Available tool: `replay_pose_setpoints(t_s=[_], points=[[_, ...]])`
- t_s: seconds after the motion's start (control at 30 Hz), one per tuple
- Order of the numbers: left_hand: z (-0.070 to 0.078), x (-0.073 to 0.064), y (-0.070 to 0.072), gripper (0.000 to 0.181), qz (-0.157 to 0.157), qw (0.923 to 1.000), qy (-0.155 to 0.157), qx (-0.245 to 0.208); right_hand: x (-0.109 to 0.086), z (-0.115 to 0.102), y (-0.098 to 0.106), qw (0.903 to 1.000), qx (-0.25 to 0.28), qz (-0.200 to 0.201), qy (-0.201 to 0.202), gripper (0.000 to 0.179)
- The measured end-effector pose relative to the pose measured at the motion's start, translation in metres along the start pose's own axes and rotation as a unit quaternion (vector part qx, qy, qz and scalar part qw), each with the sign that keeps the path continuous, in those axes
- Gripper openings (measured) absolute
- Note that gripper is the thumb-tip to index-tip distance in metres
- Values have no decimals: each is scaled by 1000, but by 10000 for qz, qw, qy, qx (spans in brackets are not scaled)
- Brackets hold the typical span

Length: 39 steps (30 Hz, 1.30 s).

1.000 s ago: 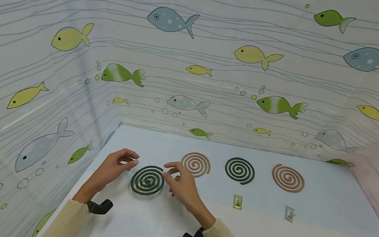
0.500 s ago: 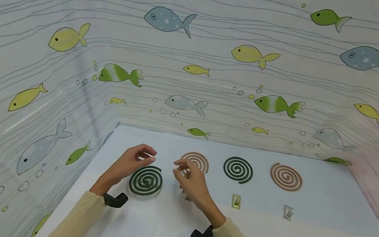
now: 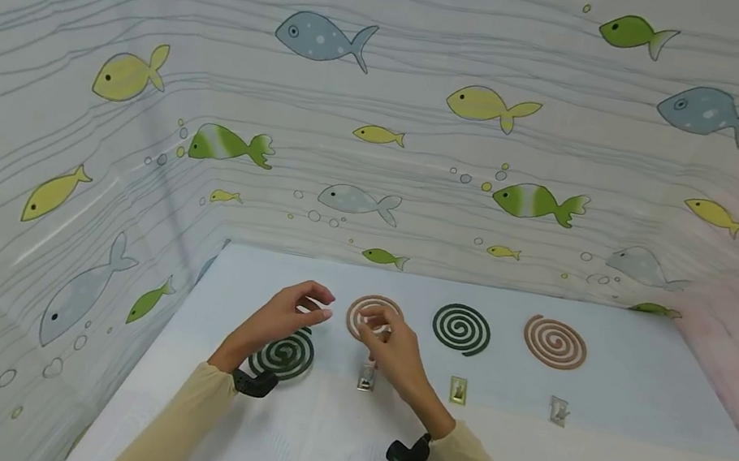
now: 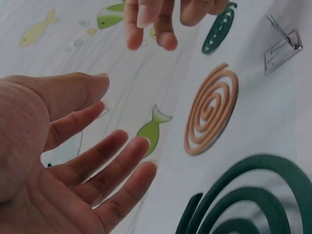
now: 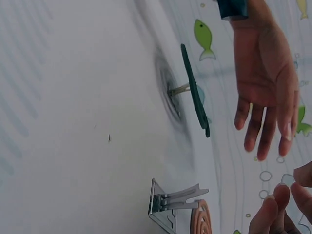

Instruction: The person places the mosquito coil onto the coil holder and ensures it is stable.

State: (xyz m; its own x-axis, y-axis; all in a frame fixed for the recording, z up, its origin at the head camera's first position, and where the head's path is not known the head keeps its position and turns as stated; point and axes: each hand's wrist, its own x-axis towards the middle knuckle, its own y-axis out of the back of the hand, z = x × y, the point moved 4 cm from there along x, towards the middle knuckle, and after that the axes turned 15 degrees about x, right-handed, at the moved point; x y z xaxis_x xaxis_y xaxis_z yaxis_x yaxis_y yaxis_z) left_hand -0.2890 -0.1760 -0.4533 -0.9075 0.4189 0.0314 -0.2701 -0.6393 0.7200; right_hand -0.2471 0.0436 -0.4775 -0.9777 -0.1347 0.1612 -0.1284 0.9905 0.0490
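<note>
Both hands have moved rightward and away from the person since a second ago, when they stood on either side of the raised green mosquito coil (image 3: pixel 284 354); that coil stays where it was. It now lies below the left hand (image 3: pixel 283 317), partly behind the left wrist in the head view. On the right wrist view, it sits up off the table (image 3: pixel 311 434) on a thin metal prong, its shadow beneath.

The left hand is spread, fingers bent a little and thumb apart, with nothing in its grasp. The right hand (image 3: pixel 398 355) hangs with its fingers loosely bent and its thumb clear of them, also holding nothing. Below and beyond its fingertips lies the nearer brown mosquito coil (image 4: pixel 209 109), untouched. Just below the right hand's fingers, on the person's side, a silver coil stand (image 3: pixel 366 378) with upright prongs has come into sight; a second ago that hand covered it. Farther right of the right hand are a flat green coil (image 3: pixel 461 330) and a gold-coloured stand (image 3: pixel 457 390).
</note>
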Motion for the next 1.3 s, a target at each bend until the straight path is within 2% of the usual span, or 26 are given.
replay_pose_setpoints(t_s=[0.27,0.43,0.6,0.77,0.87,1.17,1.3], points=[[7,20,-17,39,-108,9999,85,62,7,13,15,9998,-61,152,133,29],[6,33,-26,38,-131,9999,58,57,12,19,23,9995,-148,289,-34,36],[4,43,-33,38,-68,9999,109,51,17,27,28,9985,-167,430,-284,34],[1,49,-38,37,120,9996,241,-65,25,34,30,9967,-330,585,-446,33],[-3,53,-42,36,224,9992,335,-69,31,36,30,9959,-447,678,-401,35],[-6,56,-49,37,106,9979,612,158,39,45,33,9930,-705,866,-383,36],[-7,58,-51,36,129,9982,560,192,40,49,34,9879,-1071,1041,-427,35]])
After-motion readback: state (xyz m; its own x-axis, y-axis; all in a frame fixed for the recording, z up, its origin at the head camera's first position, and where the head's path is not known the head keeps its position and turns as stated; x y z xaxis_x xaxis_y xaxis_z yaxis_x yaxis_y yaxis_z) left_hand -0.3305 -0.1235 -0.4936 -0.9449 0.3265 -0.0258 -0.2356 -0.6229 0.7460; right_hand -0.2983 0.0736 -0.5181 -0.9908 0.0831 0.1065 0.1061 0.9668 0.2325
